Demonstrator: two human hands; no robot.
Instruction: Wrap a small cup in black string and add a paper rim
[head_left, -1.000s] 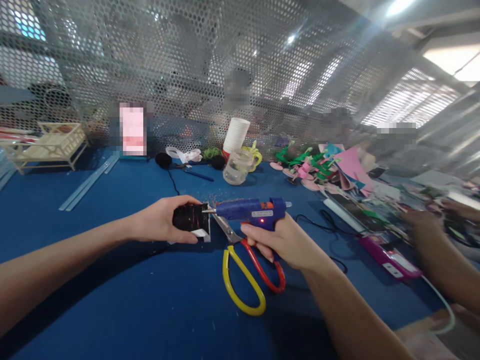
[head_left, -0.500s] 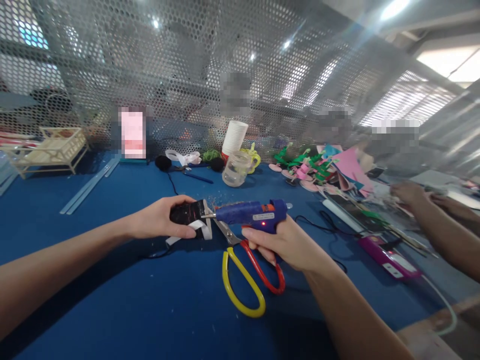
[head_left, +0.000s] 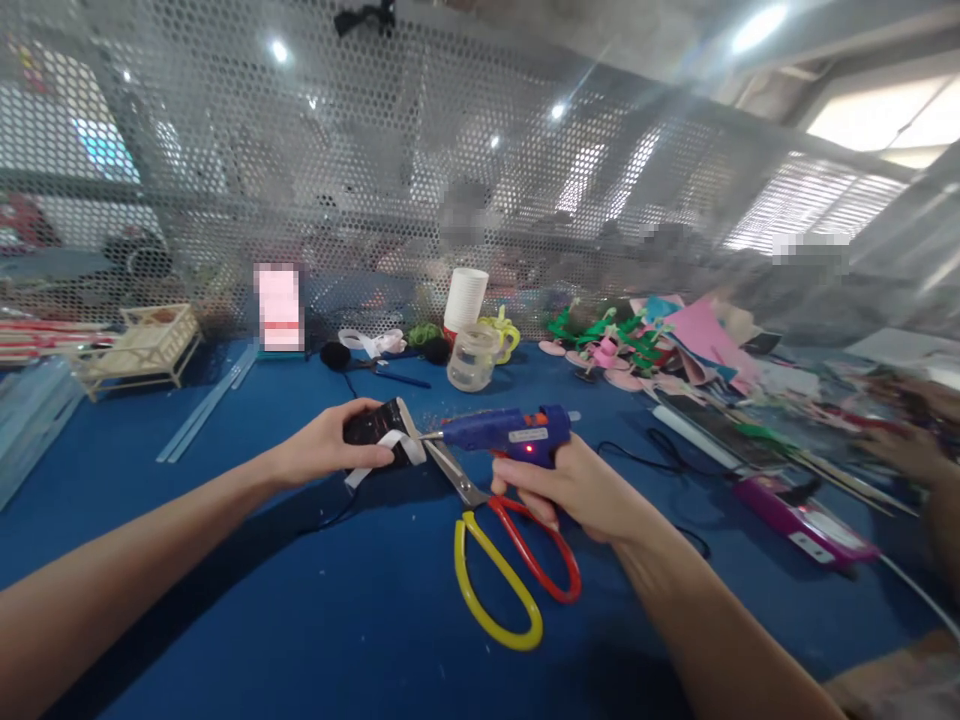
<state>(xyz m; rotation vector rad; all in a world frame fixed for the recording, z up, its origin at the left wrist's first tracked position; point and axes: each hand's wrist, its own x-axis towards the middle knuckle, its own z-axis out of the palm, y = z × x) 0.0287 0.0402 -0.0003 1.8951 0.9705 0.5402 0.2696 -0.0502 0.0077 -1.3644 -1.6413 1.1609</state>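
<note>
Gripping a black piece [head_left: 366, 428] with the left hand [head_left: 322, 440], just left of the blade tips of the scissors [head_left: 474, 495], and a glue gun [head_left: 491, 430] with the right hand [head_left: 544, 480], above the scissors. Beyond the scissors, see a clear jar [head_left: 469, 370] upright on the worktop [head_left: 300, 620]; cannot make out any contents. Farther beyond the scissors, see paper cups [head_left: 466, 297] nested in a tall stack, with red at the foot.

Bending the left hand round the piece, thumb on the near side, fingers on the far side. Wrapping the right hand round the gun's grip, with the nozzle pointed left at the piece's pale edge; cannot tell about contact.

Shiny and boxy on the piece, with a flat white ribbon [head_left: 405, 445] passing under the left thumb. Hard blue plastic on the gun, with a lit red light. Bare metal on the scissors' blades, with looped handles, one yellow, one red. Far left of the scissors, see a pale slatted bench [head_left: 139, 350]; to the right, a glossy magenta power strip [head_left: 806, 520].
</note>
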